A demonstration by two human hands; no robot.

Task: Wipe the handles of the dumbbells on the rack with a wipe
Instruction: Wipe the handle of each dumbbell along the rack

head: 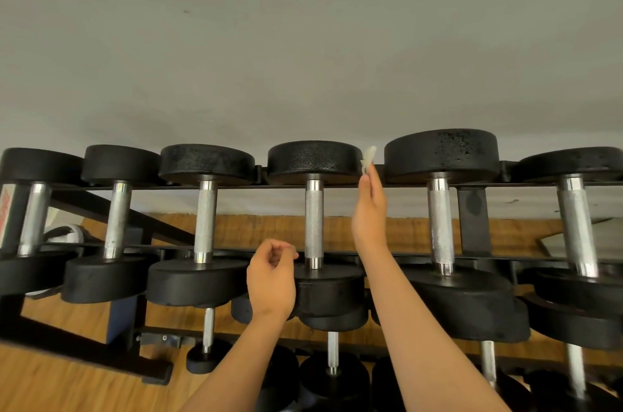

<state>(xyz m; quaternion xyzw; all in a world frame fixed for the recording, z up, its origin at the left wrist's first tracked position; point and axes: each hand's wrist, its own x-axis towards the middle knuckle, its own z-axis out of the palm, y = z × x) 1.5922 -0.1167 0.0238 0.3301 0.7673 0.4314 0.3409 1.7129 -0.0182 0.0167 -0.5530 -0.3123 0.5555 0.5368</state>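
**Top-tier dumbbell rack, wipe raised between two handles**

Head view, sole view.

Item 1. Rack (472, 219): black steel, two tiers visible, set against a grey wall (303, 40) on a wooden floor (67, 378). The top tier carries six dumbbells laid front to back across the rails, so each handle spans the gap and is exposed for wiping.

Item 2. Centre dumbbell (314, 222): knurled steel handle, black round heads. Not touched by either hand.

Item 3. Larger dumbbell (441, 226): next along to the right, thicker handle, also untouched.

Item 4. Wipe (368, 158): small, pale, crumpled. It is held up between the far heads of items 2 and 3, off any handle.

Item 5. Right hand (369, 209): extended over the rack, fingers pressed together and pinching the wipe at their tips. Judged to be between handles rather than wiping.

Item 6. Left hand (271, 280): poised just beside the near head of item 2, fingers loosely curled, holding nothing visible. It is probably placed to steady that dumbbell.

Item 7. Lower-tier dumbbells (332, 354): partly hidden beneath the arms.
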